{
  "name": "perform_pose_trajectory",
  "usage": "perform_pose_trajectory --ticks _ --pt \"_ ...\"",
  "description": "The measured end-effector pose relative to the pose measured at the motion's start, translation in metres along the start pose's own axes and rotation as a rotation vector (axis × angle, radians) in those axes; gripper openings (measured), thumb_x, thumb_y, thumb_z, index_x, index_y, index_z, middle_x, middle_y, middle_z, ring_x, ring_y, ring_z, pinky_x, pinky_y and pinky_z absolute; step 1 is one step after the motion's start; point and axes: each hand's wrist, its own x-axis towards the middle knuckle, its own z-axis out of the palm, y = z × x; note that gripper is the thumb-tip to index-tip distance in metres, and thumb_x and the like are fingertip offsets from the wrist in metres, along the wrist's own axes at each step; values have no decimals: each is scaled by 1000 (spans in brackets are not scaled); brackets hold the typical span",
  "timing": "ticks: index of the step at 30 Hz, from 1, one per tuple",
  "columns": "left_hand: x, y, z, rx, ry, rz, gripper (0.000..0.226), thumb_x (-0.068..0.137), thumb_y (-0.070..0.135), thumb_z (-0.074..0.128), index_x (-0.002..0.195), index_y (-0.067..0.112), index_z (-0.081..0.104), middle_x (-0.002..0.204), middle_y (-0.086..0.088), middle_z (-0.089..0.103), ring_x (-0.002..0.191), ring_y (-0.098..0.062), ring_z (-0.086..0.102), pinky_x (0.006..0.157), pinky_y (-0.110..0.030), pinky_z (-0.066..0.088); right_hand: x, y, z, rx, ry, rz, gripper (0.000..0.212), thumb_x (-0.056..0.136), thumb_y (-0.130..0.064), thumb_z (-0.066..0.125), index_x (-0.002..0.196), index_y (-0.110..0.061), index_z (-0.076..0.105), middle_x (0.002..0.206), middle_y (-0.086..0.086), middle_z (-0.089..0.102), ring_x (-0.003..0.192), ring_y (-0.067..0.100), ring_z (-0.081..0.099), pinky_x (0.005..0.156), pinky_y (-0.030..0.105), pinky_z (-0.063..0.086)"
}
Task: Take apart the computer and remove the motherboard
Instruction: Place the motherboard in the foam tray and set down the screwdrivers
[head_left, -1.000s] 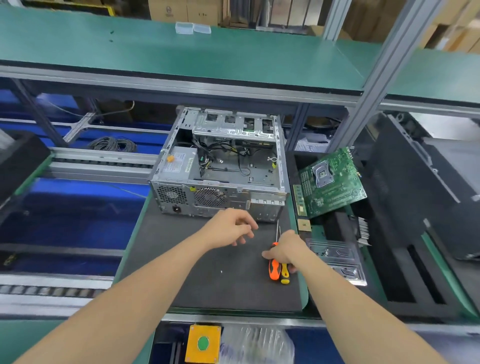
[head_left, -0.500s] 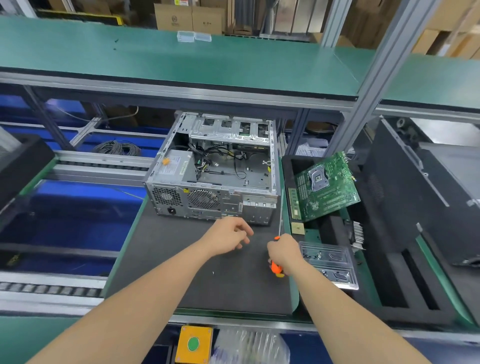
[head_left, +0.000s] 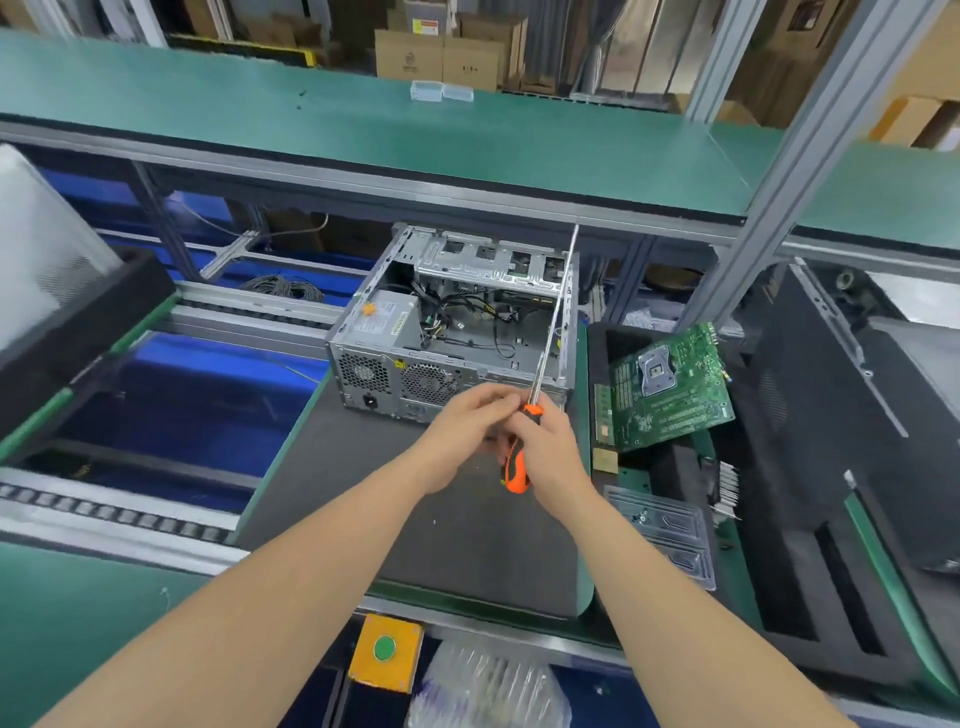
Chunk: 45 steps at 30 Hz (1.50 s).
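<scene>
Two hands before the case's (head_left: 395, 374) rear edge: right grip (head_left: 545, 448) clenches the screwdriver (head_left: 532, 411) (left grip (head_left: 461, 435): cannot tell).

Light was bright, from overhead | shadows lay soft beneath the computer case (head_left: 452, 332) | sheen sat on the green shelf (head_left: 363, 135) above the case | left hand (head_left: 465, 434), right hand (head_left: 548, 449) and screwdriver (head_left: 516, 474) were smeared before the case | lines bowed far left and right of it

I can reach down through the computer case (head_left: 374, 374)'s open top, but loose cables (head_left: 467, 306) cross inside, and the drive cage (head_left: 488, 260) and green shelf (head_left: 363, 140) cover its far end.
</scene>
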Motion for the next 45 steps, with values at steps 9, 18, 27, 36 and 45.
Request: perform_pose_trajectory --ticks 9,18,27,36,45 --pt "-133 -29 -75 54 555 -92 11 99 24 68 104 27 77 95 -14 74 63 -19 59 46 -23 42 -60 25 114 29 -599 294 40 91 3 56 125 -8 38 82 17 62 67 24 64 65 40 57" --pt "-298 -99 -159 51 1021 -446 7 99 18 61 99 13 66 92 -13 69 77 -31 67 76 -51 62 -184 110 258 -16 -652 575 34 108 -27 53 114 6 60 97 26 70 82 37 70 83 58 60" --pt "-393 -169 -207 626 887 -755 10 93 22 59 95 26 68 100 -11 74 91 -31 71 73 -33 59 -260 171 327 -476 -772 669 20 93 -16 70 78 -16 58 86 14 64 75 25 62 55 30 53" --pt "-410 -221 -223 805 739 -818 10 97 24 57 103 23 65 103 -10 72 96 -33 67 82 -36 55 -282 195 332 -657 -681 740 15 78 -3 74 71 -13 66 73 10 72 68 31 77 60 43 65" --pt "-412 -233 -239 861 670 -884 12 94 30 66 99 20 66 108 -10 70 102 -32 66 84 -37 56 -289 214 338 -732 -687 673 19 75 -5 75 68 -13 59 85 20 77 78 27 78 71 50 65"
